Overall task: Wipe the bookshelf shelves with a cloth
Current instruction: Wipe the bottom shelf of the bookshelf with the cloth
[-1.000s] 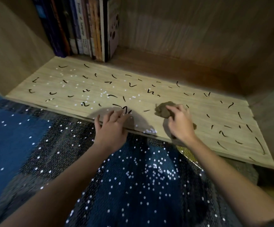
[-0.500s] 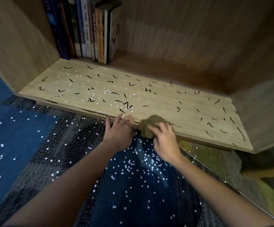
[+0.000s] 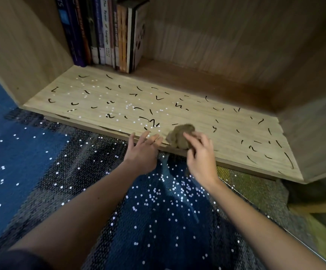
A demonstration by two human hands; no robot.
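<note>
While I watched remotely, the right hand (image 3: 201,158) pinched the crumpled brown cloth (image 3: 180,136) on the pale wooden shelf's (image 3: 226,121) front edge; the left hand (image 3: 141,151), fingers spread, rested just beside it.

A row of books (image 3: 107,32) stands upright at the back left corner, spines facing out, packed tight against one another. The spines run from dark blue and purple on the left through grey and white to orange, with a black-and-white volume at the right end; one pale spine seems to read "The Power of Language", though the print is small. Below, a carpet (image 3: 31,156) covers the floor in patches of bright blue, dark speckled grey and, at the right, yellowish green. Small white dots (image 3: 170,193) lie scattered over the carpet, thickest on the dark blue patch in the middle.
</note>
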